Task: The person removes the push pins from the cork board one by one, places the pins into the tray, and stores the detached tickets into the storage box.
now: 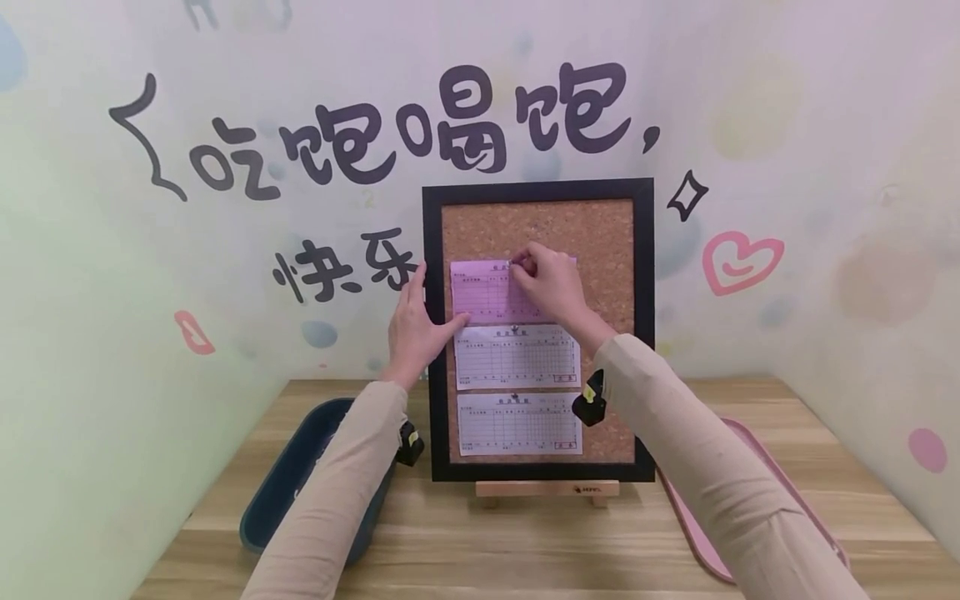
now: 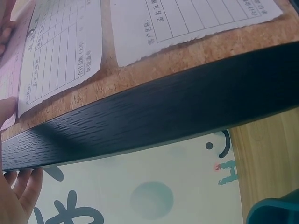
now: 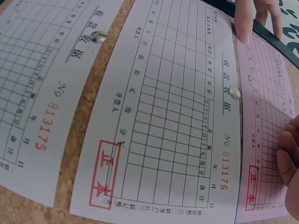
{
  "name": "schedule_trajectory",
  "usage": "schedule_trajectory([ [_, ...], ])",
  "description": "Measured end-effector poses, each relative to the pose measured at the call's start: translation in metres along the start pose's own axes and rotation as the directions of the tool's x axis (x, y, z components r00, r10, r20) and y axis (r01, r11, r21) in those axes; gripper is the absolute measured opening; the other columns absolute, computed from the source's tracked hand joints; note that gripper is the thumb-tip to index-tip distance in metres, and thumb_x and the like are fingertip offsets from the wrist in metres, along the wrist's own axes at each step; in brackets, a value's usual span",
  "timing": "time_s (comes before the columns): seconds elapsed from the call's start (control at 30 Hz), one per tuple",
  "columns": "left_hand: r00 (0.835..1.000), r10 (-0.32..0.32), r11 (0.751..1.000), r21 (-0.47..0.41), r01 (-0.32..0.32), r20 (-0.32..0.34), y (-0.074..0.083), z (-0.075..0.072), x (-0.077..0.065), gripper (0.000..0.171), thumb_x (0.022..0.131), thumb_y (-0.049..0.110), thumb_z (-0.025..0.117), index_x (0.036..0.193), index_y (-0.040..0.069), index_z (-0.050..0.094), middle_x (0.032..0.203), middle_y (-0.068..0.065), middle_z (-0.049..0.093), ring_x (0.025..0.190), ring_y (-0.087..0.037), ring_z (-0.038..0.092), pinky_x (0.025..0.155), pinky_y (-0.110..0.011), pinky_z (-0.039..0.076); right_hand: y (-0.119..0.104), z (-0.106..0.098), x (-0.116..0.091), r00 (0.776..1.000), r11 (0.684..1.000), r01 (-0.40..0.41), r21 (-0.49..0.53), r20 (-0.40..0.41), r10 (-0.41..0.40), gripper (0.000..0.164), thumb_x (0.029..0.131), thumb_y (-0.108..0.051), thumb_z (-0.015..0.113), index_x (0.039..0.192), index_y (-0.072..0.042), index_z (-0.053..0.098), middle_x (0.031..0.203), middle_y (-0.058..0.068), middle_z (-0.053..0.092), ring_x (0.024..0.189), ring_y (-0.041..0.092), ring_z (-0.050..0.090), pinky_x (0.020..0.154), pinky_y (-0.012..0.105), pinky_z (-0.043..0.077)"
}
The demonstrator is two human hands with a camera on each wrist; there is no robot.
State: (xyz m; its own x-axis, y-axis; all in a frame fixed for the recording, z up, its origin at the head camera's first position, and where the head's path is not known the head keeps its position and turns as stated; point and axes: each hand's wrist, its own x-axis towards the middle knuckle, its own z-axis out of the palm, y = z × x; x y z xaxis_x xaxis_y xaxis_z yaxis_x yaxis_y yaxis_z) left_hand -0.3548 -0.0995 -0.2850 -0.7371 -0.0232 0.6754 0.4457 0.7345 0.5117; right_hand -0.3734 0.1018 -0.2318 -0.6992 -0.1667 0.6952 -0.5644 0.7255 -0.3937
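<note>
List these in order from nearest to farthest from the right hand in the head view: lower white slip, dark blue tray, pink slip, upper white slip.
1. Pink slip: topmost slip, partly covered by the right hand.
2. Upper white slip: just below it.
3. Lower white slip: lowest of the three.
4. Dark blue tray: low, on the person's left.

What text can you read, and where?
"吃饱喝饱, 快乐": wall
"No 813176": middle slip
"No 813175": bottom slip
"收款收据": both slips
"备注": both slips
"正本": middle slip, pink slip
Easel label, much other print: too small or blurred.
</note>
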Motion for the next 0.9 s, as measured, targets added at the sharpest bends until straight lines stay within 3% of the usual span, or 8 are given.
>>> schedule_trajectory([
  [0.3,1.0,-0.003,0.999,-0.037,0.002,-0.017,-0.0007,0.0016,-0.0023,0.094,0.07,0.037,0.077,0.143,0.012,0.024,0.137,-0.014,0.039,0.117,-0.03,0.046,0.09,-0.043,0.043,-0.0041,0.0029,0.0002,0.998,1.0,-0.021,0.003,-0.053,0.021,0.013,0.086,-0.011,0.057,0.092,-0.004,0.066,0.071,0.006,0.063,0.057,0.015,0.05,0.055,0.025,0.036],
  [0.67,1.0,-0.01,0.999,-0.041,0.009,-0.022,-0.0011,0.0019,-0.0015,0.094,0.07,0.036,0.077,0.143,0.012,0.024,0.136,-0.015,0.04,0.117,-0.03,0.046,0.091,-0.043,0.042,-0.0063,0.0023,0.0036,0.994,0.993,-0.103,0.061,-0.03,0.105,0.012,0.085,-0.012,0.058,0.091,-0.004,0.066,0.068,0.006,0.063,0.059,0.016,0.051,0.06,0.025,0.036],
  [0.9,1.0,-0.004,0.999,-0.045,0.004,-0.015,0.0,0.0024,-0.0015,0.094,0.07,0.036,0.077,0.144,0.013,0.023,0.137,-0.014,0.039,0.117,-0.03,0.046,0.09,-0.043,0.042,-0.0032,0.0007,0.0037,0.994,0.991,-0.106,0.077,-0.008,0.107,0.012,0.086,-0.013,0.058,0.091,-0.004,0.065,0.068,0.006,0.061,0.06,0.015,0.05,0.061,0.025,0.036],
])
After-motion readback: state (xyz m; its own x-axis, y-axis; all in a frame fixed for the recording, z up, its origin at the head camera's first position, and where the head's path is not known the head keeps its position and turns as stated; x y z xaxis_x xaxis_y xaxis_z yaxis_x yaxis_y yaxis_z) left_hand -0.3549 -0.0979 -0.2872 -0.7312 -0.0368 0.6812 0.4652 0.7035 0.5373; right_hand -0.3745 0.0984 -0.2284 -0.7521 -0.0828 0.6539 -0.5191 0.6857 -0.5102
